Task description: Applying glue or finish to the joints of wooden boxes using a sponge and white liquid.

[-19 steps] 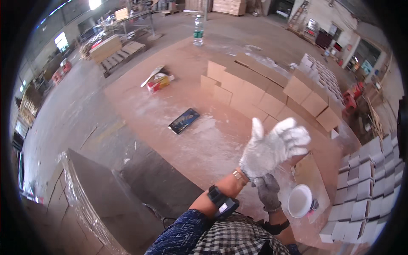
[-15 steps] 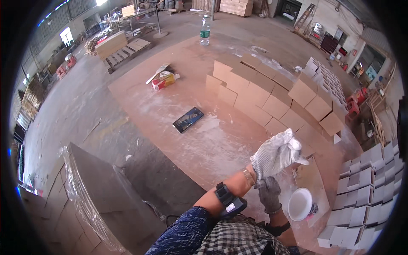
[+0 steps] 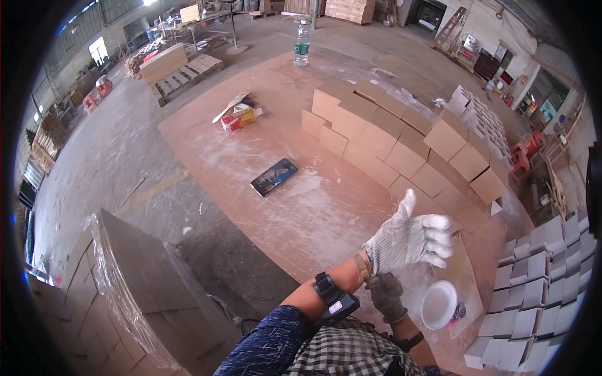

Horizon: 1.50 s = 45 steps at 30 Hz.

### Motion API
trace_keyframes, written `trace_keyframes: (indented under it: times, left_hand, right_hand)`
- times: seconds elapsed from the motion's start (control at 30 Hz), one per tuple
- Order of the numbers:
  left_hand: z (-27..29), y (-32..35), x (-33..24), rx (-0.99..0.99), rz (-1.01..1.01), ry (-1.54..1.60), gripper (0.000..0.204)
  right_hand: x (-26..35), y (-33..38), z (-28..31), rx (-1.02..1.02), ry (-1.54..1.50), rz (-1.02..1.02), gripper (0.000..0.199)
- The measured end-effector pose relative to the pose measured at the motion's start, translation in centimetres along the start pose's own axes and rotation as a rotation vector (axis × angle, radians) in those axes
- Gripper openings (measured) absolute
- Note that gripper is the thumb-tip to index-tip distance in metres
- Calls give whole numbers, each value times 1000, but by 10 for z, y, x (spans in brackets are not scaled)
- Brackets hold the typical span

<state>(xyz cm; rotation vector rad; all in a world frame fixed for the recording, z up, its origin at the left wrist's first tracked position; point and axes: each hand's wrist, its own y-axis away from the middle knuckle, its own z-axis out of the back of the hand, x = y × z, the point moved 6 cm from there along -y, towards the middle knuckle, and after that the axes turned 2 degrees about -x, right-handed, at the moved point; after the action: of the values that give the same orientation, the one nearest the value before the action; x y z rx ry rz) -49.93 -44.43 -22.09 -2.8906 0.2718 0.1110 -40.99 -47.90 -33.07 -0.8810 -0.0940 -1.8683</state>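
Observation:
My left hand [image 3: 409, 239], in a white knitted work glove, is raised above the table with its thumb up and fingers apart. It holds nothing. Just below its wrist is my right hand [image 3: 385, 297], in a darker grey glove. The right fingers are closed at the lower edge of the white glove's cuff [image 3: 374, 257], where they seem to pinch the knit; their tips are partly hidden behind the left wrist. A white bowl [image 3: 439, 304] stands to the right of my right hand, on a thin board [image 3: 467, 276].
Brown cardboard boxes [image 3: 376, 135] are stacked along the table's right side. A phone [image 3: 274, 177], a bottle of yellow liquid [image 3: 248, 117] and a water bottle [image 3: 301, 47] stand or lie farther off. Plastic-wrapped boxes [image 3: 150, 282] rise at left; pale boxes [image 3: 527, 294] fill the right.
My left hand has opened from a bent, bunched shape to spread fingers with the thumb up. The right hand has shifted slightly left and down, staying at the left wrist.

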Motion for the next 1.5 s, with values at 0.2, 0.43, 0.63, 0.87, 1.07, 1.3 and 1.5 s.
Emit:
trace_keyframes:
  times: [0.2, 0.43, 0.63, 0.87, 1.07, 1.3, 1.5]
  left_hand:
    - [25, -7, 5, 328, -68, 275, 72]
    - [-33, 0, 26, 268, 121, -43, 89]
    - [29, -10, 8, -77, -181, -206, 40]
    - [75, 12, -55, -332, -552, -401, 36]
    - [108, 14, -45, -596, -588, -650, 46]
    - [78, 27, -38, -710, -641, -971, 52]
    - [117, 18, -37, -674, -374, -1721, 49]
  right_hand:
    - [-7, 13, 0, -59, 180, 173, 21]
    - [8, 21, 0, -164, 369, 438, 10]
    - [3, 12, 8, -150, 276, 361, 9]
    - [-19, -2, 35, -266, -513, -374, 26]
    - [35, -44, 36, -124, 69, -209, 14]
    - [27, -44, 40, -64, -60, -19, 18]
    - [42, -41, 33, -27, -72, 92, 10]
